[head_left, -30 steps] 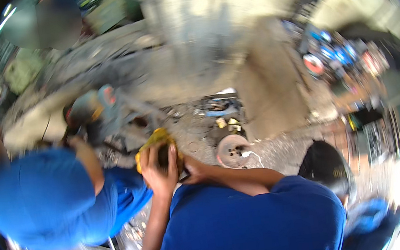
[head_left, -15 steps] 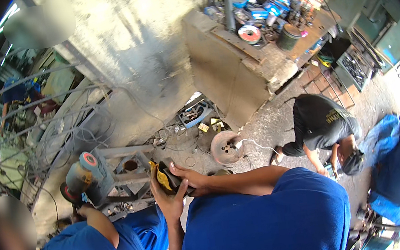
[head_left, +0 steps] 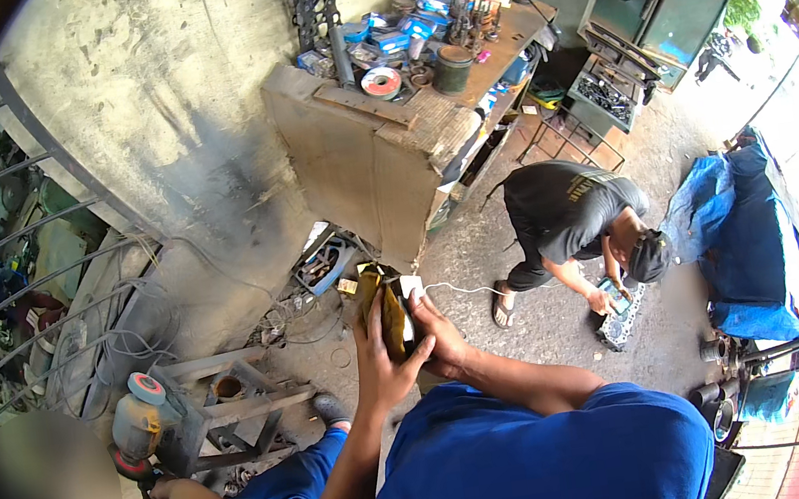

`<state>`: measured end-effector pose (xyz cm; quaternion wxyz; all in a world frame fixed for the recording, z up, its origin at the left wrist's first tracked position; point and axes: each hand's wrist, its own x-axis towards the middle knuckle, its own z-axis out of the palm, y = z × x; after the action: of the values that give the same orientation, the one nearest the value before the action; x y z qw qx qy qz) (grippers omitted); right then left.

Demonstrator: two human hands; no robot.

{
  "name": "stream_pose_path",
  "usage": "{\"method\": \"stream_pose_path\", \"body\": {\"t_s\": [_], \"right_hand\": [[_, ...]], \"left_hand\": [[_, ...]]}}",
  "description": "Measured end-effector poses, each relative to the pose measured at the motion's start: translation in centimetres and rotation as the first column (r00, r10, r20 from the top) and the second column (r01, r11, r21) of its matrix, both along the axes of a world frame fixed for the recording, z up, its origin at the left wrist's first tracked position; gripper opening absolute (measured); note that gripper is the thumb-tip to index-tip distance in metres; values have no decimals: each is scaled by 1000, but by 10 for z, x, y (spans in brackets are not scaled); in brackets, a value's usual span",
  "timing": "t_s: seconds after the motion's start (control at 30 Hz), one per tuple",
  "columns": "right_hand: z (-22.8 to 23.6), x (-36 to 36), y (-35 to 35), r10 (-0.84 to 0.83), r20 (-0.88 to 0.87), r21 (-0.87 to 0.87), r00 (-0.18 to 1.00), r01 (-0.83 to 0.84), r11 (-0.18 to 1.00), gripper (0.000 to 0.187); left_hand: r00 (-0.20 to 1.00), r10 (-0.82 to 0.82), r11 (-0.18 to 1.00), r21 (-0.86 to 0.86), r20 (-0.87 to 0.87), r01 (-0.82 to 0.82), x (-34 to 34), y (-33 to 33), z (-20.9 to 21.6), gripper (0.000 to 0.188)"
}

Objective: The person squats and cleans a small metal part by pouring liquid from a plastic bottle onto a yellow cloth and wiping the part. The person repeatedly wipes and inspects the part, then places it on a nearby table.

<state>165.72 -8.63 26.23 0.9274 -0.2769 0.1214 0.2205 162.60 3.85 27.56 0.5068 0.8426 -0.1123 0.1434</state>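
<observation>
My left hand (head_left: 381, 358) and my right hand (head_left: 444, 340) are closed around the two sides of a dark object with a yellow-brown flap (head_left: 393, 323), held in front of my chest. The fingers cover much of it, so I cannot make out its kind. Just beyond my right fingertips shows a white plug or socket block (head_left: 411, 285) with a white cable (head_left: 470, 288) running off to the right.
A bench grinder (head_left: 144, 419) stands at the left, a person in blue beside it. At right another person (head_left: 571, 212) bends over a metal engine part (head_left: 622, 326), holding a small device. A cluttered workbench (head_left: 359, 169) stands behind; a blue tarp (head_left: 752, 243) covers something at far right.
My view has swung to the right, so the surroundings sit further left. Both hands still hold the dark object, now in front of the white block. The bending person's device and engine part show more plainly.
</observation>
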Motion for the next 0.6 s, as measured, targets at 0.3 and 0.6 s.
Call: {"method": "stream_pose_path", "body": {"t_s": [0.3,0.6], "right_hand": [[17,77,-44,-60,183,-200,981,97,975,54],[56,185,-129,242,363,-565,900,5,825,71]], "left_hand": [[909,-366,930,-47,-197,365,106,-19,14,124],[848,-437,630,-775,-300,50,205,-115,19,85]]}}
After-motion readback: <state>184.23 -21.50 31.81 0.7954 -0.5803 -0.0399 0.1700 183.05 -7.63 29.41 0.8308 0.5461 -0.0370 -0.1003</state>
